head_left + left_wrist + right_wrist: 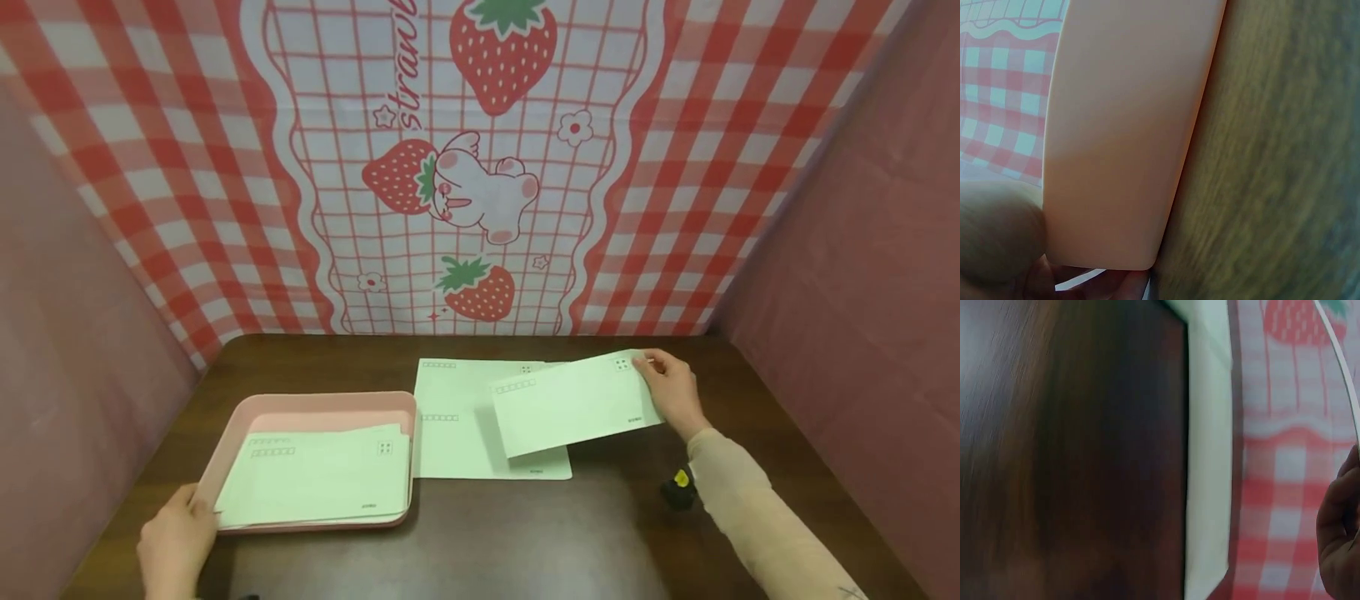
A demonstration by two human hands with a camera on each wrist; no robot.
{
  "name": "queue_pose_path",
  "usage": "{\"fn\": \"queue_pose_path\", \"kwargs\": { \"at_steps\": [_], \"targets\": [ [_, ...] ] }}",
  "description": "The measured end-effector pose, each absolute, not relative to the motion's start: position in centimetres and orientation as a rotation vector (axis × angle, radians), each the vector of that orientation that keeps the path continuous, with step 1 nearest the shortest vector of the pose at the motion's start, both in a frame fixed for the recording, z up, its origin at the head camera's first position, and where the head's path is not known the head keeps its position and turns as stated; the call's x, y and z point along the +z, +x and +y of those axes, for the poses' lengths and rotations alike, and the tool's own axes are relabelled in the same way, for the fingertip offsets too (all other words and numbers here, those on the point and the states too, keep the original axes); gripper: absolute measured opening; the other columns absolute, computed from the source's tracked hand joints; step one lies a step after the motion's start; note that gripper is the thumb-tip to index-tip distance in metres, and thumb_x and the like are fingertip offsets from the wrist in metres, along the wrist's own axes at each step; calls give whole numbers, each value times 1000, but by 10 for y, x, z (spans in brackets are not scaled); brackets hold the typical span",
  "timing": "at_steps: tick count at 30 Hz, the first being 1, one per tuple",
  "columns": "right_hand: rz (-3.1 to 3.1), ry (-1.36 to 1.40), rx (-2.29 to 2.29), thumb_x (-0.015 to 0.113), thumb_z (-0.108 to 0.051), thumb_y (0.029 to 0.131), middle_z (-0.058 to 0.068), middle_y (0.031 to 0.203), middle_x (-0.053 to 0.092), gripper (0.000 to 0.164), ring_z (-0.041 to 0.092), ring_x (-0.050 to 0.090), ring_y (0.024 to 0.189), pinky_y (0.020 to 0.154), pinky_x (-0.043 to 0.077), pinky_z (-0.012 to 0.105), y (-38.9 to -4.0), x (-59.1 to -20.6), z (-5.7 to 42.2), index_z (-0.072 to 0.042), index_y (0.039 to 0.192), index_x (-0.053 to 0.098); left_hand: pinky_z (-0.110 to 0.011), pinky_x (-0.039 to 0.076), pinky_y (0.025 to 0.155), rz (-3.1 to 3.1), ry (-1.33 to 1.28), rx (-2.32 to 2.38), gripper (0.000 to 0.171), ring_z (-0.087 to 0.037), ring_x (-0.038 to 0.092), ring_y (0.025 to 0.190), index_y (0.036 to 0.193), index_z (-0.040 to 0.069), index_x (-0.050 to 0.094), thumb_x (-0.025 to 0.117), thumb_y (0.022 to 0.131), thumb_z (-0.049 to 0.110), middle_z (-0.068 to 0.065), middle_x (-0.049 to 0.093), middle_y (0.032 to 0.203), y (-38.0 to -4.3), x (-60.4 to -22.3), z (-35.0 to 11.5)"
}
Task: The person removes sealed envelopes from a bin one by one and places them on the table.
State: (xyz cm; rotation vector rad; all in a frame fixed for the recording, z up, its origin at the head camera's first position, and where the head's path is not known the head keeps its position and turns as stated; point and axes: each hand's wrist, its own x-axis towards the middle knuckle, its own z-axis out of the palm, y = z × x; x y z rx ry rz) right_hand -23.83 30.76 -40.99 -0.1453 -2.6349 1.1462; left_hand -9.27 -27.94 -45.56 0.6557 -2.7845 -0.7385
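A white envelope (577, 400) with printed boxes is raised and tilted, its right edge pinched by my right hand (672, 390). In the right wrist view that hand (1340, 534) shows at the right border, the held envelope (1342, 362) seen edge-on. Beneath and left of it, overlapping envelopes (468, 446) lie on the table. To their left stands a shallow pink tray (330, 403), holding a loose stack of similar envelopes (322, 483). My left hand (178, 533) grips the tray's near left corner. The left wrist view shows the tray's outer wall (1122, 137) close up, beside the thumb (1000, 231).
The dark wooden table (450, 542) runs back to a strawberry-printed, red-checked cloth (480, 208). Plain pink panels (855, 233) flank it on both sides. A small black object with a yellow piece (679, 490) is by my right wrist.
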Motion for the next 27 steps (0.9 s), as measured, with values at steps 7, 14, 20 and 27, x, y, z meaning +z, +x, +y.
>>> {"fn": "queue_pose_path", "kwargs": {
  "at_steps": [7,14,20,27],
  "targets": [
    [-2722,-224,1075,37,-46,85,13,94,53,49,19,46,69,51,41,26,-227,-428,358,-8,113,50,-54,33,65,-2824,701,-775,32,-56,41,88,112,-1,45,35,84,12,-31,47,108,-94,-454,-281],
    [-2790,-276,973,34,-44,87,19,103,52,53,23,48,75,54,40,28,-220,-440,384,-3,117,47,-54,33,63,-2797,701,-772,32,-56,42,86,111,0,47,35,83,11,-31,48,105,-93,-455,-281],
    [-2792,-178,818,36,-37,89,21,101,55,45,29,50,79,62,39,38,-220,-443,393,-1,113,50,-54,33,63,-2789,696,-764,32,-56,42,85,110,0,47,35,82,11,-31,48,105,-93,-455,-281],
    [-2825,-130,692,37,-32,89,26,105,52,40,42,49,89,68,36,52,-221,-450,399,0,111,49,-53,34,62,-2781,687,-750,31,-56,43,85,109,-1,48,35,82,10,-32,49,103,-94,-454,-279]
  ]
}}
